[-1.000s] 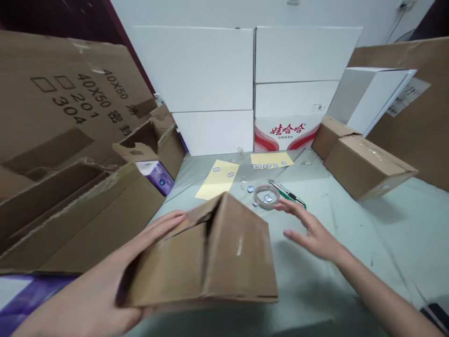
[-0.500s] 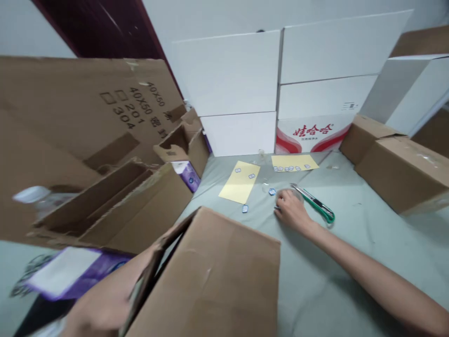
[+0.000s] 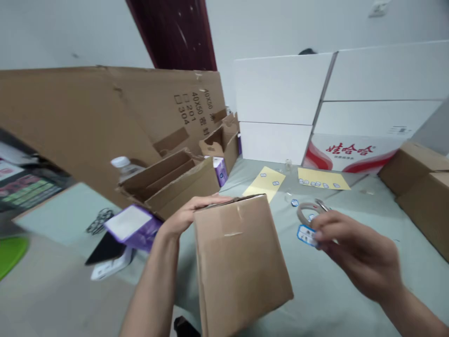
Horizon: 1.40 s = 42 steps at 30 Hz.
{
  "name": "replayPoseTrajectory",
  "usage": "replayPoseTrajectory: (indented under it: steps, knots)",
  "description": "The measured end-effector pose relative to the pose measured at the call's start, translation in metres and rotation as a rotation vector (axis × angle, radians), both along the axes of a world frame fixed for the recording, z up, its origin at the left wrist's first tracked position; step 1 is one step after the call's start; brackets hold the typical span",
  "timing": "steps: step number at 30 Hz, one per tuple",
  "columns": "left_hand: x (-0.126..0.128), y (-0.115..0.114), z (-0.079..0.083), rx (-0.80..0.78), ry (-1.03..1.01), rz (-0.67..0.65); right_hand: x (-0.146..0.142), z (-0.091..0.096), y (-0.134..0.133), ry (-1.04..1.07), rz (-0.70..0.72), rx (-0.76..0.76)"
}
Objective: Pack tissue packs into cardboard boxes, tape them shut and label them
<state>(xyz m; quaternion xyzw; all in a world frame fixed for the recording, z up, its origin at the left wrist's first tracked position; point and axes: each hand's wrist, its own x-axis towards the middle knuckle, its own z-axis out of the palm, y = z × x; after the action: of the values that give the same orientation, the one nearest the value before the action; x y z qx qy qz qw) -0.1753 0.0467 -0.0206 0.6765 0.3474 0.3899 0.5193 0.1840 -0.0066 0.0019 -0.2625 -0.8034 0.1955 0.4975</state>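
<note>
My left hand (image 3: 185, 215) presses against the far left side of a brown cardboard box (image 3: 242, 262) and holds it tilted, with some fingertips hidden behind its edge. My right hand (image 3: 358, 250) pinches a small blue-edged label (image 3: 306, 235) between thumb and fingers, raised above the cloth. Just beyond those fingers a roll of clear tape (image 3: 302, 213) lies on the table. The tip of a utility knife (image 3: 320, 204) shows there too, its handle covered by my hand. One loose blue-edged label (image 3: 294, 202) lies near the tape.
Two yellow sheets (image 3: 268, 174) (image 3: 342, 179) with small labels lie at the back. White boxes (image 3: 277, 93) form a rear wall. Open cartons (image 3: 185, 187), a purple pack (image 3: 140, 229) and a dark tablet-like slab (image 3: 107, 248) are at left; brown boxes (image 3: 421, 196) stand at right.
My right hand has lifted off the table by the tape and come closer with a label in it. The view has swung left, and the box now sits more upright beside my left hand.
</note>
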Motion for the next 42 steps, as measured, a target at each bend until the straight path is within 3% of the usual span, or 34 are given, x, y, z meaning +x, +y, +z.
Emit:
replayPoseTrajectory:
  steps: [3, 5, 10, 14, 23, 28, 33, 38, 42]
  knots:
    - [0.011, -0.005, 0.003, 0.052, 0.025, 0.058, -0.019, 0.029, -0.019, -0.118, 0.142, 0.184]
    - [0.022, -0.011, 0.002, 0.073, 0.023, 0.101, -0.033, 0.037, -0.023, -0.158, 0.17, 0.262]
    - [0.043, -0.021, -0.02, 0.01, 0.036, 0.248, -0.059, 0.032, -0.025, -0.231, 0.184, 0.415]
    - [0.05, -0.02, -0.042, -0.041, -0.006, 0.342, -0.057, 0.03, -0.024, -0.322, 0.166, 0.446]
    - [0.062, -0.004, -0.057, -0.084, -0.129, 0.316, -0.046, 0.042, 0.001, -0.511, 0.116, 0.51]
    - [0.072, -0.01, -0.043, -0.075, -0.238, 0.343, -0.052, 0.038, 0.013, -0.501, 0.093, 0.488]
    - [0.085, -0.042, -0.006, -0.052, -0.359, 0.361, -0.053, 0.035, 0.012, -0.494, 0.06, 0.443]
    - [0.091, -0.063, 0.031, -0.119, -0.137, 0.292, -0.048, 0.043, -0.002, -0.519, 0.021, 0.512]
    - [0.093, -0.071, 0.042, -0.092, -0.01, 0.238, -0.04, 0.044, -0.018, -0.497, -0.026, 0.442]
